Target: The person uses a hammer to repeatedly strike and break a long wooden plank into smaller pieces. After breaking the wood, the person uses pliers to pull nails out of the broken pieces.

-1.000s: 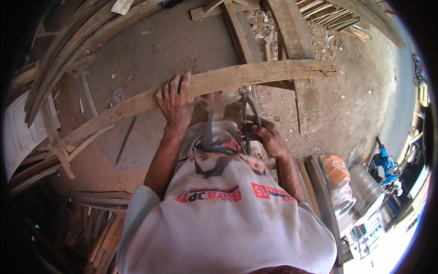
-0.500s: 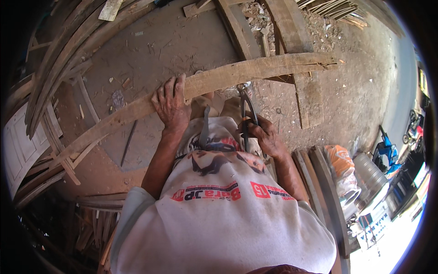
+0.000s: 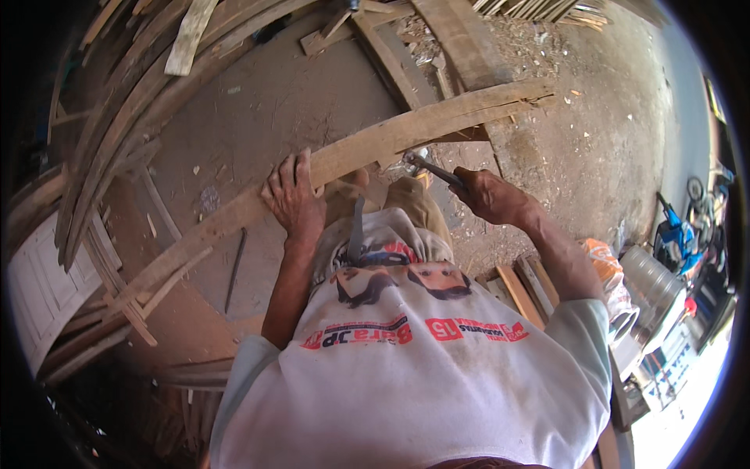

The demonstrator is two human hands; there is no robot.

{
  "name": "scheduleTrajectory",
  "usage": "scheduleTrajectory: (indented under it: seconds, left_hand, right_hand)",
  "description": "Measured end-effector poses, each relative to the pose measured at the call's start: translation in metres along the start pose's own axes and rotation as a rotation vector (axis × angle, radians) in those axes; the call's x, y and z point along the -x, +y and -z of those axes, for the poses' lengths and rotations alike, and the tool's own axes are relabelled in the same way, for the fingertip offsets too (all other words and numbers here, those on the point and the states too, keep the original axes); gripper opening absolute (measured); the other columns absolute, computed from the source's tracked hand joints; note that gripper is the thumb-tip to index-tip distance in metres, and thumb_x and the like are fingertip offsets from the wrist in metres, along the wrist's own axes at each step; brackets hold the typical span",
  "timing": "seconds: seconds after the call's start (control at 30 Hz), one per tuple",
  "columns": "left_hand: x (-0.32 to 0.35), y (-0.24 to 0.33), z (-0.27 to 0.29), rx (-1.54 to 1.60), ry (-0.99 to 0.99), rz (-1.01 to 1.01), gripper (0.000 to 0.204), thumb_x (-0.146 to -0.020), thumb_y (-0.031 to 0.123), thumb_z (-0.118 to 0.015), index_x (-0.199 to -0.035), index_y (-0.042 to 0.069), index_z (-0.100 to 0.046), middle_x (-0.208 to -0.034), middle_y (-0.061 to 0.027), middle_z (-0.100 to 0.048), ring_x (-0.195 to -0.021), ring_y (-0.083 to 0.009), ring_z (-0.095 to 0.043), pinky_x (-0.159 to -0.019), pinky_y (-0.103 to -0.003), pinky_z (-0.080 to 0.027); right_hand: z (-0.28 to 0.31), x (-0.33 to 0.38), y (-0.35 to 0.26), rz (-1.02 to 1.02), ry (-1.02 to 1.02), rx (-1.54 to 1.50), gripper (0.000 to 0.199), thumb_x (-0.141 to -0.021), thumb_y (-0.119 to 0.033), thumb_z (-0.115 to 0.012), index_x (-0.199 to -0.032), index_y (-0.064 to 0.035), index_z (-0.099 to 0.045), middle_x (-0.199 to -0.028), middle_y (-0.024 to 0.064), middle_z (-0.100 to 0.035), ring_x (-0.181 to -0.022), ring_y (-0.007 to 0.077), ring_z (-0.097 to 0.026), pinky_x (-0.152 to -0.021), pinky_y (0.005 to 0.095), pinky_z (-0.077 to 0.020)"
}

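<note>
A long wooden plank (image 3: 406, 131) runs from the lower left up to the right in front of me, its right end split. My left hand (image 3: 295, 195) grips it near the middle, fingers over the top face. In my right hand (image 3: 494, 195) is a pair of pincers (image 3: 436, 170), its handles squeezed together. The pincers' jaws meet the plank's near edge; what they bite on, if anything, is too small to tell. A grey flat strip (image 3: 356, 230) stands up at my waist, apart from both hands.
Stacked planks (image 3: 125, 125) fill the left, beside a white panelled door (image 3: 58, 273). Wider timber (image 3: 465, 47) lies beyond the plank. A thin dark bar (image 3: 235, 270) is on the floor. Right are boards (image 3: 525, 295), an orange-and-white sack (image 3: 603, 266) and a blue motorbike (image 3: 678, 234).
My right hand has swung outward to the right and up, tilting the pincers from upright to slanting, their handles now together. My left hand stays on the plank; the view has shifted slightly.
</note>
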State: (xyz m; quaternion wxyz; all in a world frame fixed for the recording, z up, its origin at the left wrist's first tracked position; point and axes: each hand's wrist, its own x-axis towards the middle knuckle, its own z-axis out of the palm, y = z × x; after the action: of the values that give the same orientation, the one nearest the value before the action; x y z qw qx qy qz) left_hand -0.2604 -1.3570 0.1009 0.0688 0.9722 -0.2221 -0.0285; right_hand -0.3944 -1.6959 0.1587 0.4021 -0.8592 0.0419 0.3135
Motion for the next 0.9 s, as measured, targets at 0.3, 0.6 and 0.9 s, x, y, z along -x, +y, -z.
scheduleTrajectory:
  seconds: [0.3, 0.6, 0.9]
  left_hand:
    - [-0.026, -0.002, 0.042, -0.04, -0.21, -0.057, 0.083, -0.073, 0.015, -0.088, -0.147, 0.019, -0.052, -0.139, -0.0106, -0.06, -0.133, -0.0381, -0.053, -0.11, -0.057, -0.041]
    - [-0.111, -0.016, 0.073, 0.119, -0.771, -0.071, 0.063, -0.072, 0.019, -0.087, -0.128, 0.002, -0.065, -0.111, -0.0218, -0.075, -0.106, -0.0419, -0.072, -0.096, -0.05, -0.054]
    - [-0.106, -0.081, 0.094, 0.676, -0.223, -0.284, 0.075, -0.088, 0.041, -0.08, -0.149, 0.006, -0.052, -0.143, -0.0218, -0.06, -0.135, -0.0363, -0.057, -0.111, -0.047, -0.047]
  right_hand:
    - [0.04, 0.035, -0.008, -0.087, 0.063, 0.387, 0.019, -0.096, -0.013, -0.056, -0.09, -0.0014, -0.07, -0.083, 0.0195, -0.073, -0.077, 0.0356, -0.073, -0.071, 0.0472, -0.0581]
    - [-0.165, 0.066, -0.044, -0.379, 0.489, -0.583, 0.033, -0.098, -0.017, -0.052, -0.122, 0.0026, -0.062, -0.099, 0.0261, -0.072, -0.091, 0.0393, -0.071, -0.083, 0.0462, -0.0559]
    - [-0.217, 0.07, -0.083, -0.419, 0.897, -1.483, 0.035, -0.104, -0.014, -0.052, -0.135, 0.0043, -0.056, -0.104, 0.0168, -0.073, -0.091, 0.0243, -0.074, -0.083, 0.0375, -0.0613]
